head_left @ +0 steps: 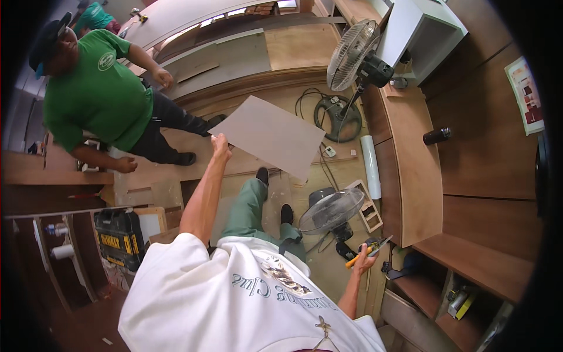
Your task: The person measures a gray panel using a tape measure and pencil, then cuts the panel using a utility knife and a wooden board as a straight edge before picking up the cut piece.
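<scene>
My left hand pinches the corner of a grey sheet, lifted clear of the floor ahead of me; my right hand grips yellow-handled snips. The sheet looks whole, so I judge cutting not yet begun.

Two fans, one standing, one on floor; black-and-yellow tool case; co-worker in green shirt; white roll.
</scene>
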A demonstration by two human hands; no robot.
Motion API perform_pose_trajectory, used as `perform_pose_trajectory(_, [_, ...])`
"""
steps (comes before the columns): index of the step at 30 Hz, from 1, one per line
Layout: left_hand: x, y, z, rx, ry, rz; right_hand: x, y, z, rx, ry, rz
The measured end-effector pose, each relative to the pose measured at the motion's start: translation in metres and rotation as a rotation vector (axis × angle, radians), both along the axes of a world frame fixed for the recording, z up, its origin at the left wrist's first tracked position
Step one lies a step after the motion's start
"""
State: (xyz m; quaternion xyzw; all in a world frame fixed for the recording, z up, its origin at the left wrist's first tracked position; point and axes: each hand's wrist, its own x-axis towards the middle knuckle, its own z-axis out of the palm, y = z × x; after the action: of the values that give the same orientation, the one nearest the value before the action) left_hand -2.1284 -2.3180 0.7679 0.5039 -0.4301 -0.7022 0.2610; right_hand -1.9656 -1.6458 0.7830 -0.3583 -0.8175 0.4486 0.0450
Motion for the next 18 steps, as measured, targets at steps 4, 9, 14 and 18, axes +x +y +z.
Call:
perform_pose_trajectory(4, [-0.066, -0.075, -0.029, -0.022, -0.026, 0.021, -0.007, -0.077, 0.016, -0.071, 0.000, -0.083])
perform_pose_trajectory(9, [-0.142, -0.222, -0.116, -0.027, -0.001, 0.082, -0.040, -0.197, 0.010, 0.035, -0.092, -0.104])
perform_pose_trajectory(14, [-0.225, -0.353, -0.146, 0.029, 0.107, 0.317, -0.111, -0.331, 0.000, 0.128, -0.068, 0.113])
perform_pose_trajectory(18, [-0.287, -0.385, -0.145, 0.095, -0.090, 0.407, -0.189, -0.386, 0.050, 0.335, -0.244, 0.340])
